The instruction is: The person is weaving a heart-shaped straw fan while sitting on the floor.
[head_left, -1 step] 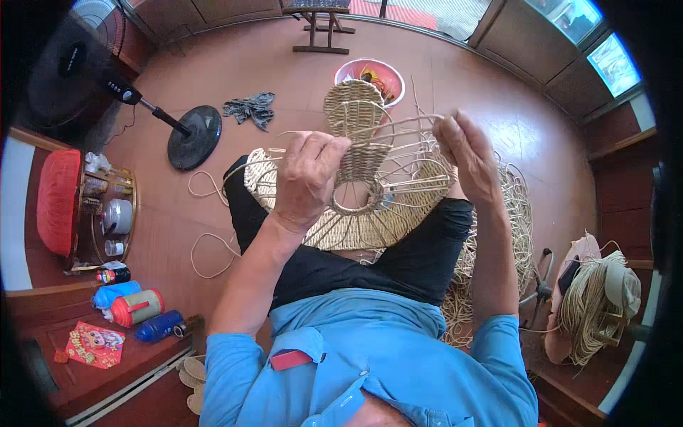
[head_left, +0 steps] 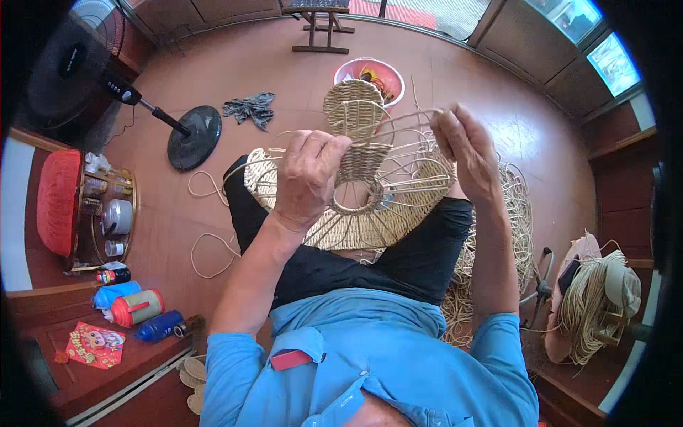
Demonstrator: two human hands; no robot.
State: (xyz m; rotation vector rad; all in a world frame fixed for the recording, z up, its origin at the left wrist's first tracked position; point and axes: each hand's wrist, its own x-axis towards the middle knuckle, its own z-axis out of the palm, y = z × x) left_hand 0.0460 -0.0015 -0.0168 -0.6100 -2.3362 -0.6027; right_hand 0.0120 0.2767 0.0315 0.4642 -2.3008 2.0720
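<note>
Woven piece (head_left: pixel 416 217): pale cord on a spoked frame, across the lap over black trousers (head_left: pixel 306 274). Ring (head_left: pixel 356 211) at center, spokes radiating out. Filled oval lobe (head_left: pixel 352 107) on the far side; spokes on the right show open gaps.

Left hand (head_left: pixel 311 169): fingers curled tight, thumb and fingertips closed on the frame beside the lobe. Exact strand hidden, can't tell. Right hand (head_left: pixel 467 149): out to the right, thumb and fingers pinched with no visible gap, has hold of a cord (head_left: pixel 418 114). Cord runs from there left toward the lobe and the left hand.

Loose cord heap (head_left: pixel 516 213) on the floor (head_left: pixel 455 64), just right of the knee. Cord bundle (head_left: pixel 587 295) further right, pale cap (head_left: pixel 622 286) beside it.

Far side: pink basin (head_left: pixel 391 71) just beyond the lobe, small items inside. Wooden bench (head_left: pixel 320 48) past that.

Left: crumpled gray rag (head_left: pixel 250 109), black pedestal fan (head_left: pixel 194 137) near it. Red cushion (head_left: pixel 59 203) beside a rack with a silver pot (head_left: pixel 117 215). Nearer on the left: gray-and-red jug (head_left: pixel 137 307), dark blue bottle (head_left: pixel 158 326), red printed card (head_left: pixel 94 344).
</note>
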